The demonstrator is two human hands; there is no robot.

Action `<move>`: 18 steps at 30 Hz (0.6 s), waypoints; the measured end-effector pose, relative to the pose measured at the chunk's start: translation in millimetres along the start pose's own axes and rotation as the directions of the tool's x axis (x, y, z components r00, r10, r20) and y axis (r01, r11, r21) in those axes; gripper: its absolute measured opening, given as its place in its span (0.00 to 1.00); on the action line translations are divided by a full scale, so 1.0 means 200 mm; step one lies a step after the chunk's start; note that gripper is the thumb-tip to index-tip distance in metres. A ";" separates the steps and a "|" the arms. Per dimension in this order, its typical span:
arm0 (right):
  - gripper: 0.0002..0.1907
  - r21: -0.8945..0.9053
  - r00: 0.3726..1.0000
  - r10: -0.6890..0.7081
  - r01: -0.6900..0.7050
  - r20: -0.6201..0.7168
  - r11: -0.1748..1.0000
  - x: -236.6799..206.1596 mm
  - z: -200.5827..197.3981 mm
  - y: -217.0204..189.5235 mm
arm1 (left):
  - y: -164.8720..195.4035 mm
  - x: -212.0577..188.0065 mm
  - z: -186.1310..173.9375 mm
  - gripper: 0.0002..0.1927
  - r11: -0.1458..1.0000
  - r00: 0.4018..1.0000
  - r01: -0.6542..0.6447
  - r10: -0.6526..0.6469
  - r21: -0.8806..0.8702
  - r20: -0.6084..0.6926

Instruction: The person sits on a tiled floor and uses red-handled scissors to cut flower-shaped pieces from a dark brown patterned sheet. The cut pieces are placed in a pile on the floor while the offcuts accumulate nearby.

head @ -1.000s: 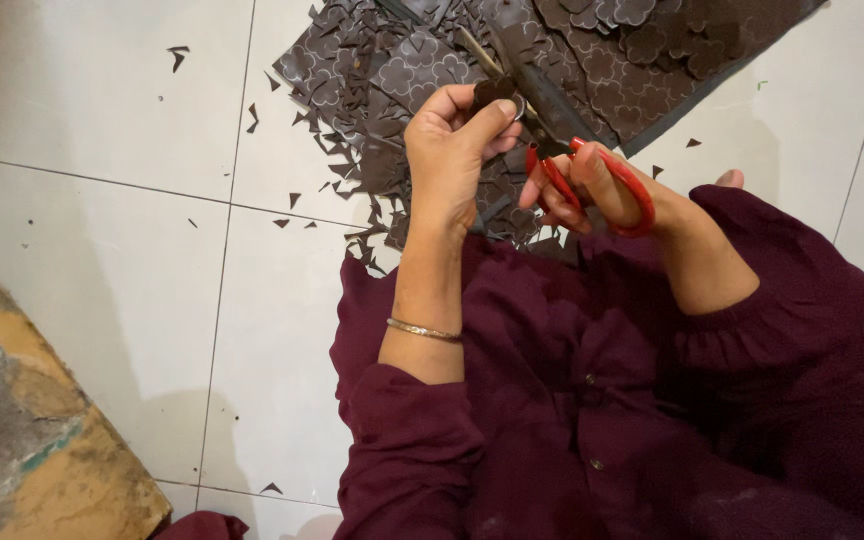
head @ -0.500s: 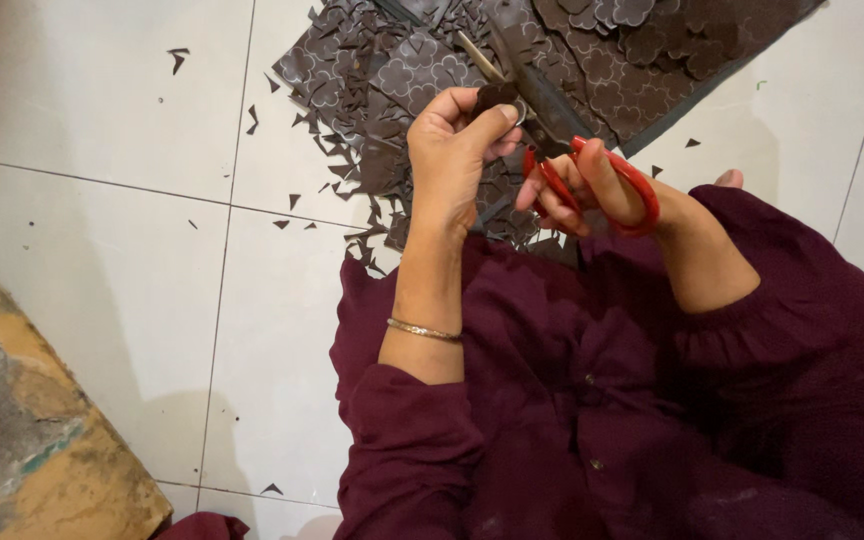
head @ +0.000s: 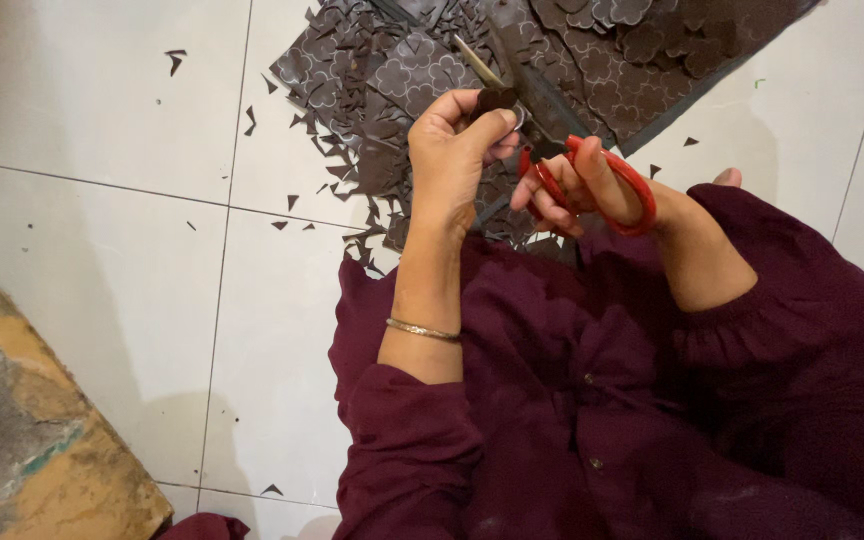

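My left hand (head: 457, 150) pinches a small dark brown cut-out piece (head: 499, 99) between thumb and fingers. My right hand (head: 577, 185) has its fingers through the red handles of a pair of scissors (head: 552, 140). The scissor blades are parted and point up and to the left, with the small piece between them. Both hands are raised over a large dark brown patterned sheet (head: 592, 50) lying on the white tile floor. A thin gold bangle (head: 422, 328) sits on my left wrist. Both arms wear maroon sleeves.
Several small dark brown offcuts (head: 352, 170) are scattered on the white tile floor (head: 102, 250) left of the sheet. A worn wooden board (head: 22, 440) lies at the bottom left corner. My maroon-clothed lap fills the lower right.
The hands stay in nearly the same place. The small piece has turned slightly in my left fingers and the scissor blades have shifted a little around it.
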State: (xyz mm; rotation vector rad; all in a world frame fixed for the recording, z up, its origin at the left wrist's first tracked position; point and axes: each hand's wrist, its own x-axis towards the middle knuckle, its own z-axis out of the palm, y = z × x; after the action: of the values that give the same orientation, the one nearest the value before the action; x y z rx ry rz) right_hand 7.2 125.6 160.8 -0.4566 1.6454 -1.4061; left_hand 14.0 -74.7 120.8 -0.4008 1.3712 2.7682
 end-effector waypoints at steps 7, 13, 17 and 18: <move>0.57 -0.085 0.999 -0.047 0.048 0.019 0.995 0.01 -0.01 0.02 | 0.00 0.01 0.02 0.07 1.000 0.999 -0.022 0.022 0.008 -0.027; 0.53 -0.162 0.992 -0.123 0.121 -0.007 0.979 0.02 0.00 -0.02 | -0.01 -0.01 0.02 0.06 0.995 0.996 -0.082 0.084 0.056 -0.025; 0.54 -0.244 0.986 -0.164 0.154 -0.020 0.957 0.02 0.01 -0.04 | -0.04 0.01 0.02 0.06 0.982 0.984 -0.176 0.177 0.063 -0.015; 0.54 -0.297 0.985 -0.171 0.153 -0.034 0.942 0.02 0.01 -0.05 | -0.05 0.01 0.03 0.06 0.983 0.984 -0.173 0.175 0.068 -0.017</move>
State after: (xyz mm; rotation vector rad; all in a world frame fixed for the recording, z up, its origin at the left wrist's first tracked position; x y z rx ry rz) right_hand 5.0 118.5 168.7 -0.7420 1.9122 -1.3051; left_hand 12.6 -64.1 115.1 -0.3267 1.5710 2.8517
